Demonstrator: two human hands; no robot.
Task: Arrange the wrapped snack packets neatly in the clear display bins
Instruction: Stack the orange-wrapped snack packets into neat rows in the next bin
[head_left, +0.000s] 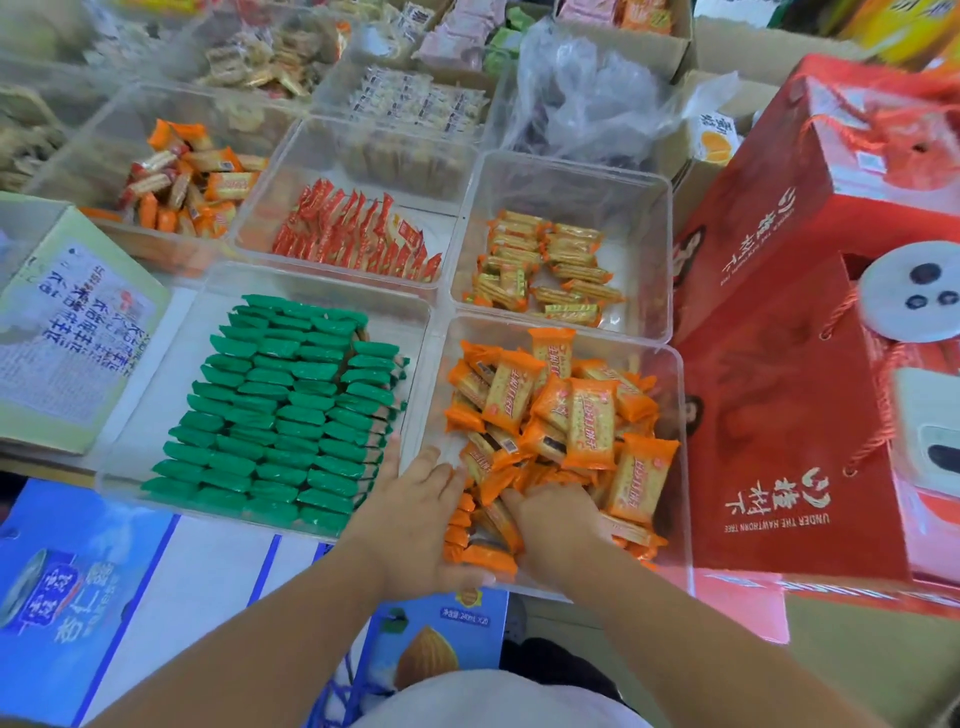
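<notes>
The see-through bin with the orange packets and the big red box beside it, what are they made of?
The bin looks like clear, glossy hard plastic: packets show through its walls. The red box looks like printed cardboard, with folded edges and cord handles.

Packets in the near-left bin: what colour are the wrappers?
The near-left packets are solid green, shown best in the head view.

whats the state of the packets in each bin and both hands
green packets: neat stacked rows
orange packets: loose jumbled heap
red packets: standing in a row
gold packets: loosely scattered
left hand: straight fingers against orange packets
right hand: fingertips buried in orange packets
</notes>
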